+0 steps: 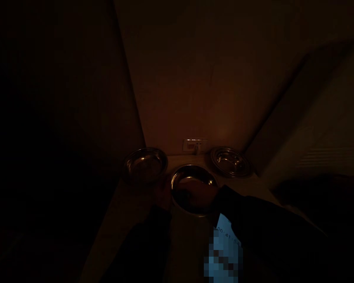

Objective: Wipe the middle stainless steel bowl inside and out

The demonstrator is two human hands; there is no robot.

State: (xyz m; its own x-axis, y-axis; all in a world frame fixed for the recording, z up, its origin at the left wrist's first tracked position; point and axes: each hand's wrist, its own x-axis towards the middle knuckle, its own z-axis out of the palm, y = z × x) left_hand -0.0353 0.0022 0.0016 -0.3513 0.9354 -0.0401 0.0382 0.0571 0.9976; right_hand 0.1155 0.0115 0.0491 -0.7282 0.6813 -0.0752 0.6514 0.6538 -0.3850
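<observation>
The scene is very dark. A round steel bowl (191, 177) sits on a pale surface near a wall corner. My left hand (163, 197) rests against the bowl's left rim and seems to grip it. My right hand (198, 196) reaches from a dark sleeve into the bowl and lies on its inner face; its fingers are too dim to read. Whether it holds anything is hidden by the dark.
Two more steel dishes lie behind, one to the left (145, 165) and one to the right (230, 161). A wall socket (194, 145) sits low on the wall between them. A glowing blue screen (222, 251) shows under my right sleeve.
</observation>
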